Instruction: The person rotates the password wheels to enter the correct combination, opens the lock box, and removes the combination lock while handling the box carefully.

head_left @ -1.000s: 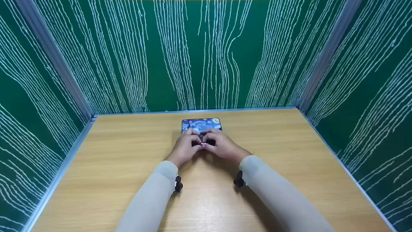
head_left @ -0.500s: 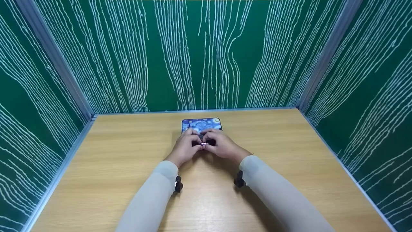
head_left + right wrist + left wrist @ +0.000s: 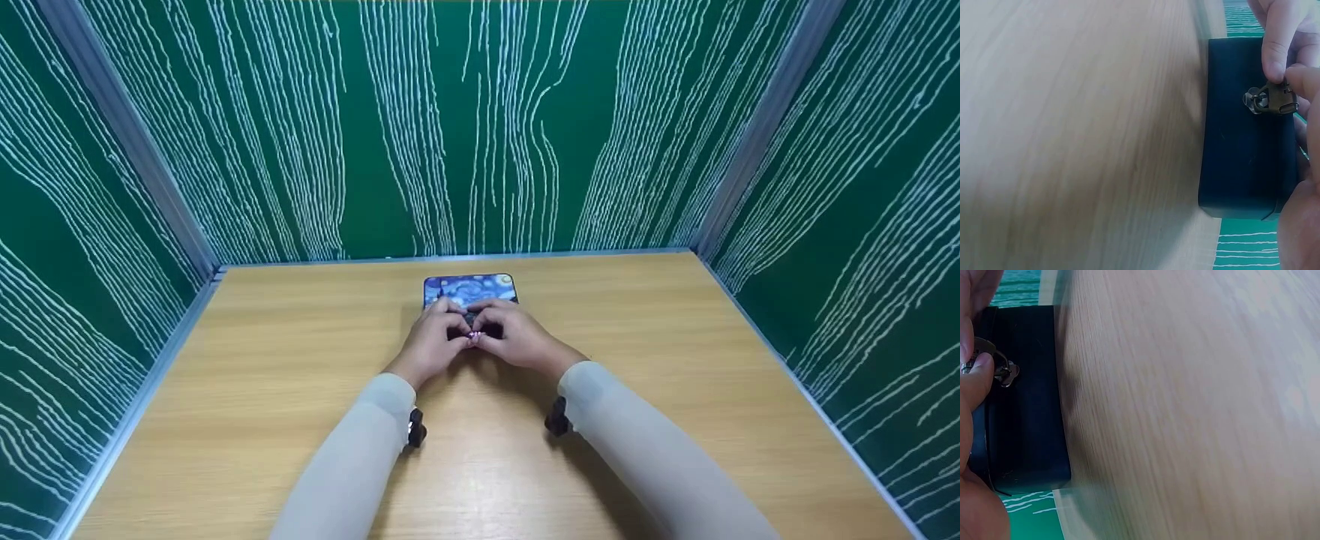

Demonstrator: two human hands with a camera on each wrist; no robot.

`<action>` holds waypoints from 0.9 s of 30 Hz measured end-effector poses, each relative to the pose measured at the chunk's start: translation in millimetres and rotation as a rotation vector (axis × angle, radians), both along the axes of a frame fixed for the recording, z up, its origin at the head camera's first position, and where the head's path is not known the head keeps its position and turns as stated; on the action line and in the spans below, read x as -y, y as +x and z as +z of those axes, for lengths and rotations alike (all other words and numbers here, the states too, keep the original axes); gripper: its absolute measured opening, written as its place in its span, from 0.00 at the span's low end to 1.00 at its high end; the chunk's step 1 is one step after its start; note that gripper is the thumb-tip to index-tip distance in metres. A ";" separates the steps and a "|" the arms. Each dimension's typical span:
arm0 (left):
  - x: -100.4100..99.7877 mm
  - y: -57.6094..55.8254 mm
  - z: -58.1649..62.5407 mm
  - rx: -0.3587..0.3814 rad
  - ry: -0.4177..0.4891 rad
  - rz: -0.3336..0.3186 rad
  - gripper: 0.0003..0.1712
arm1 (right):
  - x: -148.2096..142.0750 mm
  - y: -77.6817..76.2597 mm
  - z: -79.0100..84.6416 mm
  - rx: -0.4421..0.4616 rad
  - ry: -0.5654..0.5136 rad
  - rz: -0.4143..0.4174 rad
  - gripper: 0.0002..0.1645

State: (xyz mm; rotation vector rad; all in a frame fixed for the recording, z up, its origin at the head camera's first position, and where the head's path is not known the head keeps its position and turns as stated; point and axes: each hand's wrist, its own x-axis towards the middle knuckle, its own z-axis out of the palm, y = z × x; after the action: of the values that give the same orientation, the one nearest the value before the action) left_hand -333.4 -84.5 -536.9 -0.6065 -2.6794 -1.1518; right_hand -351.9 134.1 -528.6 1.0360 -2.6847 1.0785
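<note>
Both hands met at the box's (image 3: 470, 289) front: the right hand (image 3: 517, 339) pinched its brass clasp (image 3: 1272, 100), the left hand (image 3: 431, 341) apparently gripping it too, steadying the box.

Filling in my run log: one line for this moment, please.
left hand: pinches clasp | right hand: pinches clasp | box: on table

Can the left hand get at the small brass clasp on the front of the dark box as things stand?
Probably yes. The left hand already has fingertips on the brass clasp of the dark box, and the right hand pinches it from the other side. Nothing lies between them on the table.
</note>
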 end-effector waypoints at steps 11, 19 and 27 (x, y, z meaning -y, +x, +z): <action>0.4 -1.1 -0.7 -0.007 0.007 -0.006 0.02 | -0.4 -0.2 0.6 -0.002 0.002 0.012 0.05; 0.3 -1.3 -0.6 0.009 0.008 -0.011 0.02 | 0.1 0.2 1.5 0.016 0.014 -0.006 0.04; -0.2 -1.1 -1.6 0.012 0.021 -0.009 0.02 | -0.5 0.7 0.3 0.030 -0.007 -0.012 0.04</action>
State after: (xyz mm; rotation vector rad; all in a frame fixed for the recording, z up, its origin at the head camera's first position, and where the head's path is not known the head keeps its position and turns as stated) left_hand -334.5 -84.4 -538.6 -0.6115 -2.6736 -1.1882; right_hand -351.2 134.6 -528.3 1.0099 -2.7045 1.1100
